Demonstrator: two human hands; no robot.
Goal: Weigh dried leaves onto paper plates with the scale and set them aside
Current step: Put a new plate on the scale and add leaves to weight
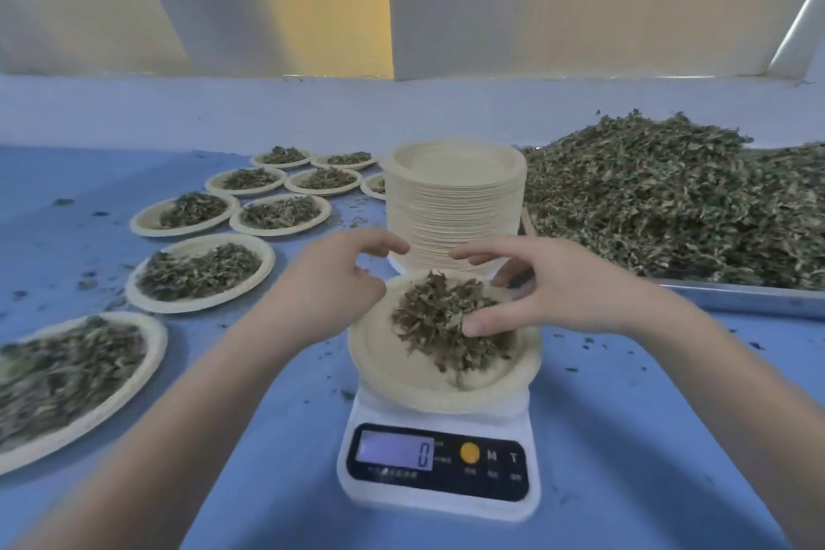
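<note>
Head: crumbly leaves (pixel 446 317), round paper plate (pixel 402 375).

**Readings on the scale**

We read a single "0" on the scale's (pixel 439 467) lit display (pixel 395 452). At three o'clock from it, past a yellow button (pixel 469 453), stood "M" and "T". The small print beneath was too blurred for us.

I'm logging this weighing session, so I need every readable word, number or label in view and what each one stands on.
"0": on the lit display of the scale.
"M": on the scale's dark panel, right of the yellow button.
"T": on the same panel, right of the M.
Small print under the display and buttons: too blurred to read.
Paper plates: no text visible.
</note>
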